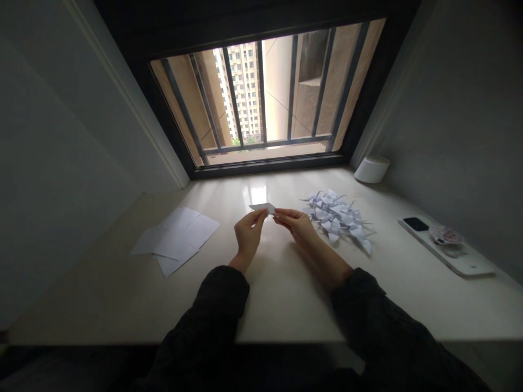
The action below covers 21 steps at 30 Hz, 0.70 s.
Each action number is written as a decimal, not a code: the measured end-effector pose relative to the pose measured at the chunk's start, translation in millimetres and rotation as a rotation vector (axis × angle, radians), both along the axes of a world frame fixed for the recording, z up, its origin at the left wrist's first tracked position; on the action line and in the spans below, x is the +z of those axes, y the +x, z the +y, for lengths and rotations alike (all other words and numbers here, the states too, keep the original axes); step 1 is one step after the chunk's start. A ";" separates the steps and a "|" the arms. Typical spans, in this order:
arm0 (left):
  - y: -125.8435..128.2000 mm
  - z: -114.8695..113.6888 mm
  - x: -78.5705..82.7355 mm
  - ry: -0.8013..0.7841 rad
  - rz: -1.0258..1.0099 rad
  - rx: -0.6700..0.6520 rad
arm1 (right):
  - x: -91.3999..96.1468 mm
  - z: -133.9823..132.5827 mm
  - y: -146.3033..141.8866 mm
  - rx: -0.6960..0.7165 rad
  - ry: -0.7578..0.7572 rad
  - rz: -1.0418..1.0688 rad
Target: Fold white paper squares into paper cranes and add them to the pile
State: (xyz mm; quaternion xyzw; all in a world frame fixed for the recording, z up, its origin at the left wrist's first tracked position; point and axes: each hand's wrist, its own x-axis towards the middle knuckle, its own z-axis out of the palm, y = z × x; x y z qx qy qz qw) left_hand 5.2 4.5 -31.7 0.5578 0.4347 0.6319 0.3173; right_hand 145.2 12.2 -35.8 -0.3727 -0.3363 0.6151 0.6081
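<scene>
A small piece of folded white paper (pixel 261 206) is held up over the middle of the white ledge (pixel 281 305). My left hand (pixel 248 231) pinches its lower edge between thumb and fingers. At its right end, the fingertips of my right hand (pixel 296 222) are closed on the same paper. Just right of my right hand lies a pile of folded paper cranes (pixel 337 215). Several loose white paper sheets (pixel 180 234) overlap on the ledge to the left of my left hand. My fingers partly cover the folded paper, so its exact shape is unclear.
A phone (pixel 445 247) with a round grip on its back lies at the right. Near the window's right corner stands a white rounded object (pixel 372 169). The barred window (pixel 265 163) closes off the far side, with walls on both sides.
</scene>
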 end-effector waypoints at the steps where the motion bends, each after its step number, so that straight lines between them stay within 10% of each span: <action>1: 0.0 0.0 0.0 -0.003 -0.001 0.001 | 0.4 0.0 0.1 0.004 0.000 -0.002; 21: 8.7 -4.8 8.3 -0.040 -0.279 -0.072 | -5.6 0.3 -2.7 -0.084 0.127 -0.085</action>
